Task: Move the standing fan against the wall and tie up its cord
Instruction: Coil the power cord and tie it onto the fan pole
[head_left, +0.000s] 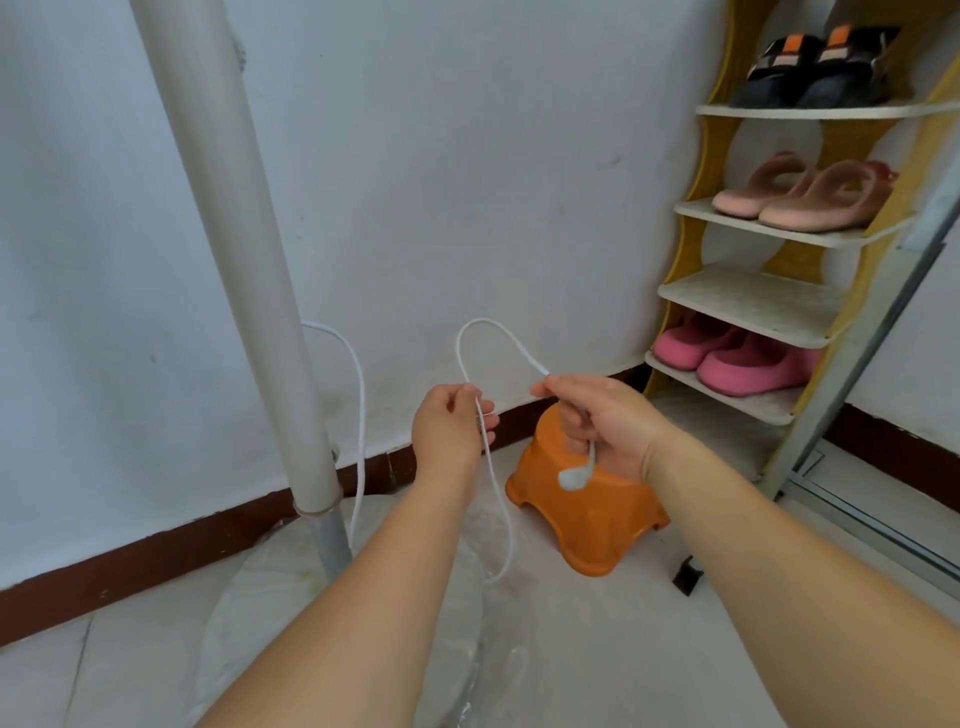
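The fan's white pole rises at the left, close to the white wall, from a round base wrapped in clear plastic. Its white cord leaves the back of the pole, drops to the floor and comes up to my hands. My left hand pinches the cord between thumb and fingers. My right hand grips the cord too, and the white plug dangles below that fist. Between both hands the cord arches up in a loop.
An orange plastic stool stands on the floor just behind my right hand. A yellow shoe rack with pink slippers and dark shoes fills the right corner. A metal frame leg slants down beside it. A dark red skirting board runs along the wall.
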